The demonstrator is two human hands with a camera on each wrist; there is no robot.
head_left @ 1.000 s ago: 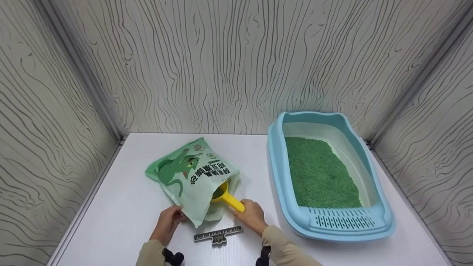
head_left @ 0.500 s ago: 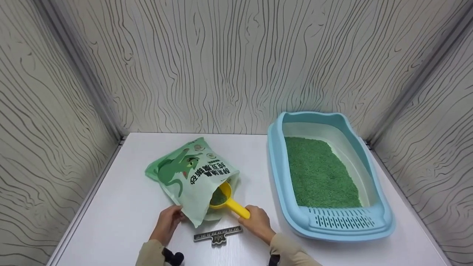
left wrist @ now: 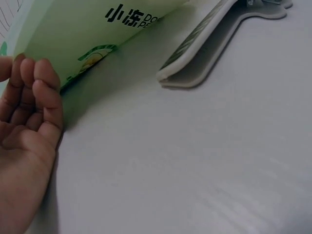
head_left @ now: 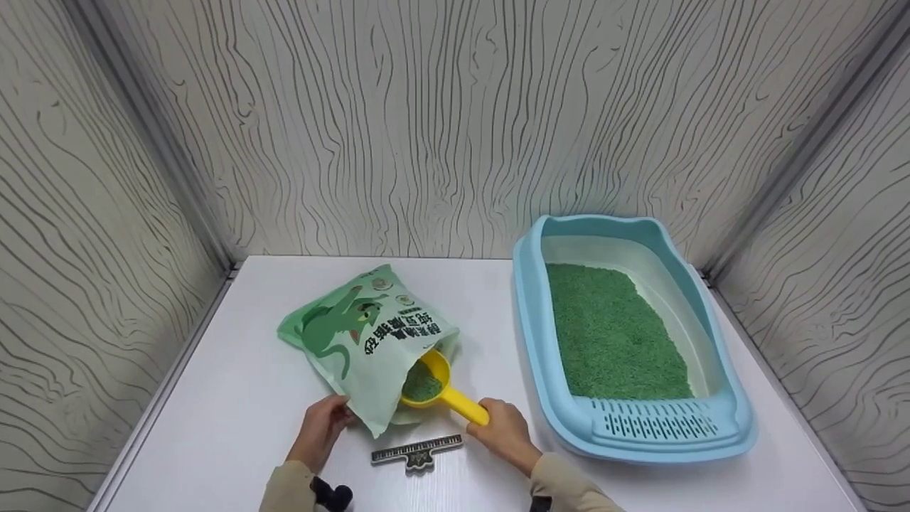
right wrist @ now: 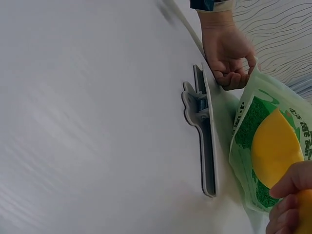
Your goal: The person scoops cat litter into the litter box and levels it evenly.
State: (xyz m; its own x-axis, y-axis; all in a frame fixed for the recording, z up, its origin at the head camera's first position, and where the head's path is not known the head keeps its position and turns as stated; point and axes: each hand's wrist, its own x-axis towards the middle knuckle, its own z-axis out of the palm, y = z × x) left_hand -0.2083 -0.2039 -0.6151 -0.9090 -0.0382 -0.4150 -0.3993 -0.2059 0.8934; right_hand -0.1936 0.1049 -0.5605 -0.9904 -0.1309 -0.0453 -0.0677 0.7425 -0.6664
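Note:
A pale green bag of cat litter lies on its back, its mouth facing the person. At the mouth's near left corner, my left hand pinches the bag's edge between thumb and fingers, as the right wrist view also shows. My right hand grips the handle of a yellow scoop. Green granules fill the scoop's bowl, which sits partly inside the mouth. In the right wrist view more green litter shows inside the bag around the scoop.
A light blue litter box with green litter stands to the right. Its front has a slotted ledge. Between my hands lies a wide bag clip on the white table. Patterned walls enclose the back and sides.
My right hand has drawn the scoop back toward the lower right, so more of its litter-filled bowl shows at the bag's mouth. The left hand keeps its place on the bag.

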